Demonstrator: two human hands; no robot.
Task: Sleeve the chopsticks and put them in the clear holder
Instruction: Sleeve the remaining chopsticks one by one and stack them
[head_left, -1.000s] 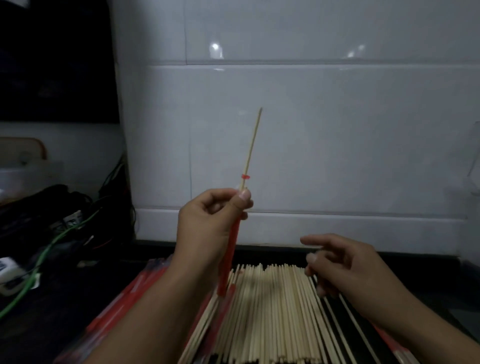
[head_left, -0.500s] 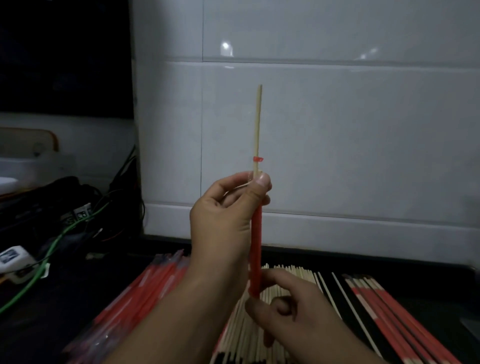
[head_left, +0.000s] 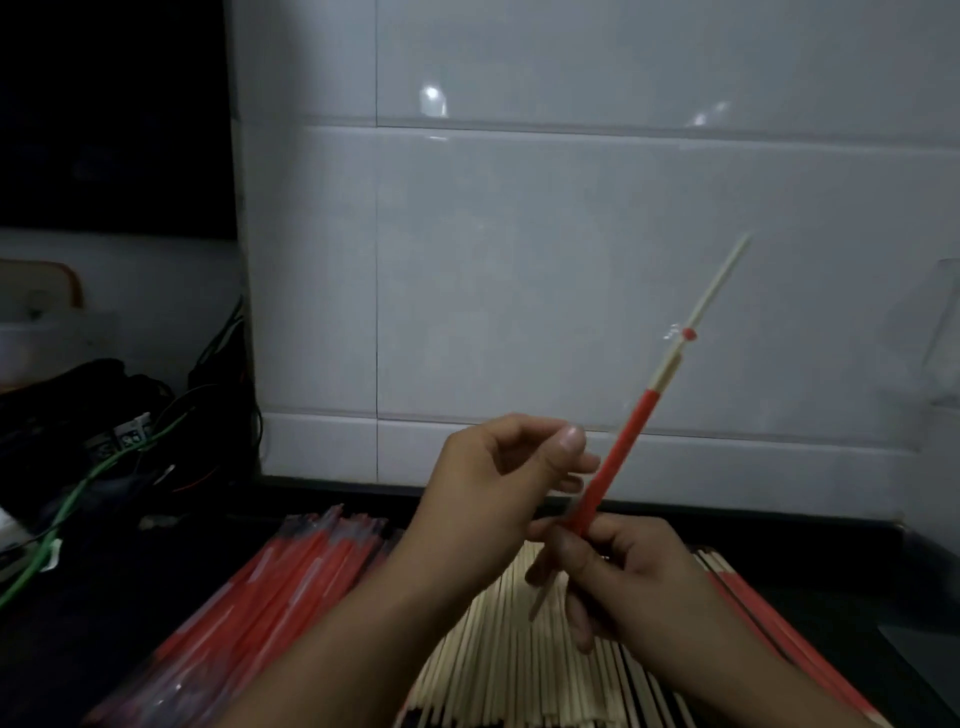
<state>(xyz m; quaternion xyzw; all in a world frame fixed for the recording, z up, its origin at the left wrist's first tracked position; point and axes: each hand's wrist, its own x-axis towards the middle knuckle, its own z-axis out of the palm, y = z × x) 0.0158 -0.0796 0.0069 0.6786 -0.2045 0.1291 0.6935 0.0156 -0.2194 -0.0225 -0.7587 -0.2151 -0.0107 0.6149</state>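
Note:
A pair of pale wooden chopsticks leans up and to the right in front of the white tiles. A red sleeve covers its lower half, with a small red mark higher on the stick. My right hand grips the sleeve's lower end, and the stick's bottom pokes out below the fingers. My left hand hovers just left of the sleeve, fingers loosely curled, thumb raised off it. A faint clear plastic shape, maybe the holder, shows at the right edge.
Bare chopsticks lie in a flat pile under my hands. A heap of red sleeves lies to their left, and red sleeved sticks to the right. Tangled cables and a dark bag fill the left side.
The chopstick has tipped from upright to leaning right. My left hand has let go of the sleeve's top, and my right hand now carries it by the lower end.

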